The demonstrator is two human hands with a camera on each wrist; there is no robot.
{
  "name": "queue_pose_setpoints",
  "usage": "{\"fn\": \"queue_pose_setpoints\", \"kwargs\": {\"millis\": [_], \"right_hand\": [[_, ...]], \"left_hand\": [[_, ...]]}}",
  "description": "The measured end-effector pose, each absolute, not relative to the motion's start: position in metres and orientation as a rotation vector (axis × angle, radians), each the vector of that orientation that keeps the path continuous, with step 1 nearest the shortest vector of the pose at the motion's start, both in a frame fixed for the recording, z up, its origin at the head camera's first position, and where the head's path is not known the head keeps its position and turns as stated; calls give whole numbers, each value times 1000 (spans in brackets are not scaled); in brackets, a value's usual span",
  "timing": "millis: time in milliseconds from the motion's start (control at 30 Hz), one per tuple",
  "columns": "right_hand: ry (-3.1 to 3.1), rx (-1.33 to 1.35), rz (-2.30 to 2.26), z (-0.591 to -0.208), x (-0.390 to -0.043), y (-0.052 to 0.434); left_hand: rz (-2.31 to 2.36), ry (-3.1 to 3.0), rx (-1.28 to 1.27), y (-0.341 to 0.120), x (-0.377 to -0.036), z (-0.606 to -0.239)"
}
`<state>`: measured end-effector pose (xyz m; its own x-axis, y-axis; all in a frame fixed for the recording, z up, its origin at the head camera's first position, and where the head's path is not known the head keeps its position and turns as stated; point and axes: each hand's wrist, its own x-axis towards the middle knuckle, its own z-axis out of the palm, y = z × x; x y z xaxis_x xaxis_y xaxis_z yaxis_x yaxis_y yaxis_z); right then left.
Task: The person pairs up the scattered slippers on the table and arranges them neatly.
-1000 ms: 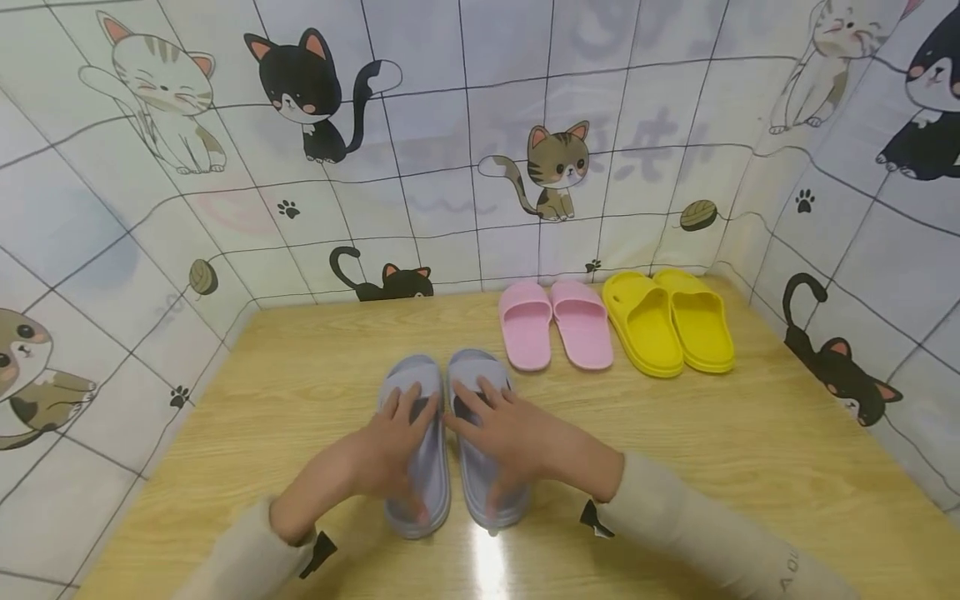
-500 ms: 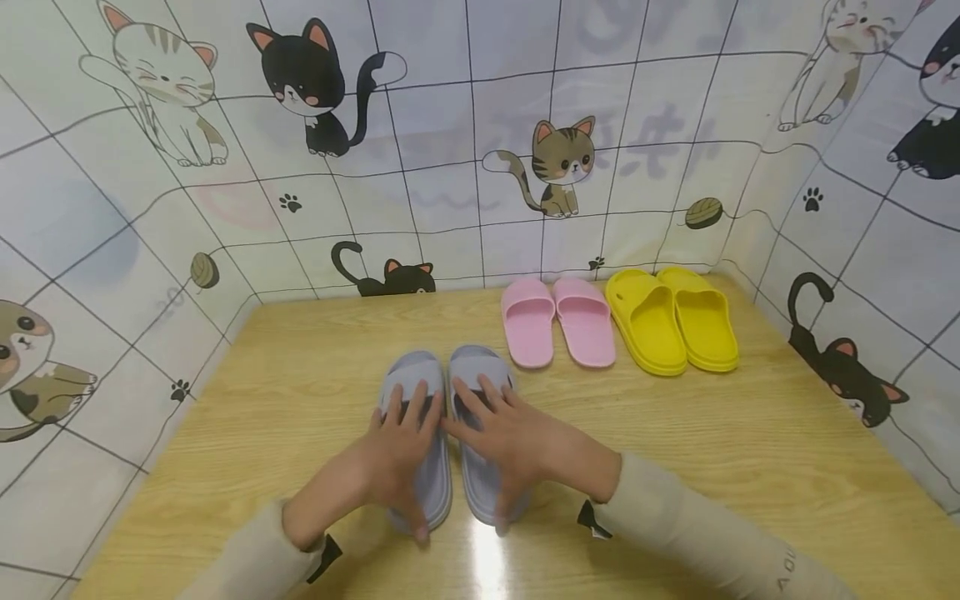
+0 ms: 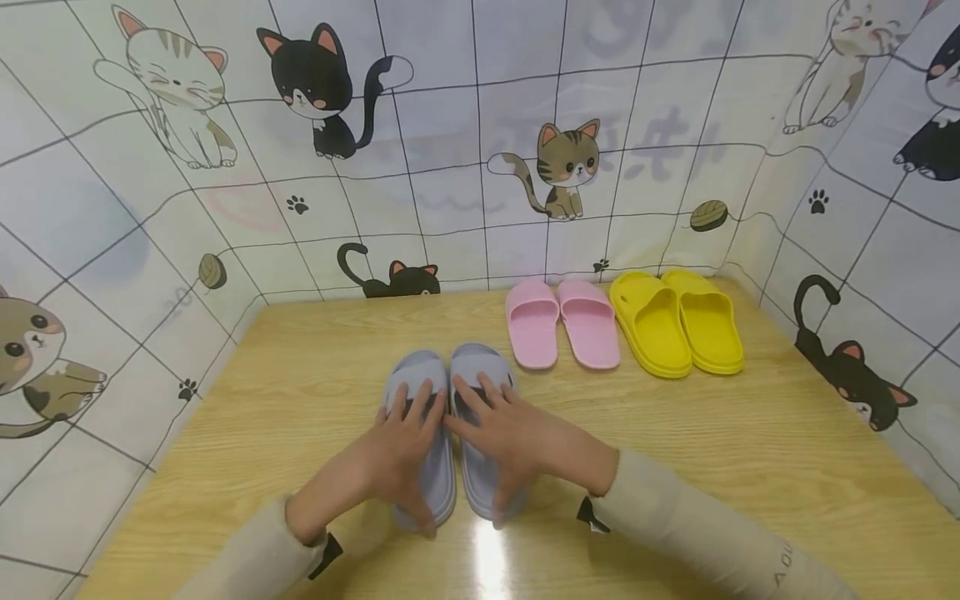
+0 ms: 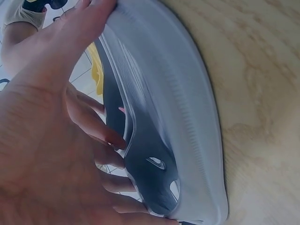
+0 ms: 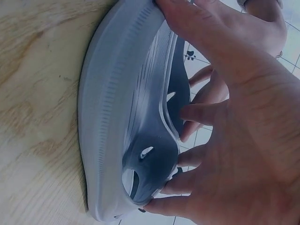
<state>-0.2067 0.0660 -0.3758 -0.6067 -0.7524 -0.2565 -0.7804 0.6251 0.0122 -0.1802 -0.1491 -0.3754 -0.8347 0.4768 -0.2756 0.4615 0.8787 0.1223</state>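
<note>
Two grey slippers lie side by side on the wooden surface, toes toward the back wall. Over the left slipper [image 3: 417, 365] is my left hand [image 3: 396, 457], fingers spread across the strap area and thumb at the heel end. My right hand [image 3: 513, 435] spans the right slipper [image 3: 480, 360] the same way, covering much of its middle. In the left wrist view, fairly straight fingertips touch the strap edge of the grey slipper [image 4: 187, 108], thumb near its heel. The right wrist view has similar contact on the other slipper [image 5: 105, 112]. Neither hand lifts its slipper off the surface.
Pink slippers [image 3: 533, 337] and yellow slippers [image 3: 656, 337] stand in pairs at the back right, against the wall. White tiled-pattern walls [image 3: 450, 183] with cartoon cats enclose the back and both sides of the wooden surface [image 3: 315, 358].
My left thumb has moved back to the heel end of the left slipper, which sits slightly closer to the right one. My right hand has barely moved. The head view has shifted a little.
</note>
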Motion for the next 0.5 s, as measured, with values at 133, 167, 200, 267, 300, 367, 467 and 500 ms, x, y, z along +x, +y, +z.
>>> {"fn": "queue_pose_setpoints", "kwargs": {"millis": [133,167,200,267,300,367,467,500], "right_hand": [[2632,-1251,174,-377,-211,65],[2634,-1249,173,-377,-212,65],[2635,-1244,168,-378,-213,65],[2632,-1235,165,-379,-214,64],[2634,-1233,168,-379,-215,63],[2637,-1226,172,-379,-217,62],[2638,-1215,176,-379,-221,60],[2637,-1213,173,-378,-223,60]], "left_hand": [[74,2755,710,-148,-185,-376],[74,2755,716,-148,-187,-376],[68,2754,716,-148,-188,-376],[64,2751,718,-147,-191,-376],[58,2750,718,-147,-193,-376],[44,2746,716,-146,-196,-376],[30,2734,693,-146,-201,-376],[33,2732,685,-146,-203,-376]]}}
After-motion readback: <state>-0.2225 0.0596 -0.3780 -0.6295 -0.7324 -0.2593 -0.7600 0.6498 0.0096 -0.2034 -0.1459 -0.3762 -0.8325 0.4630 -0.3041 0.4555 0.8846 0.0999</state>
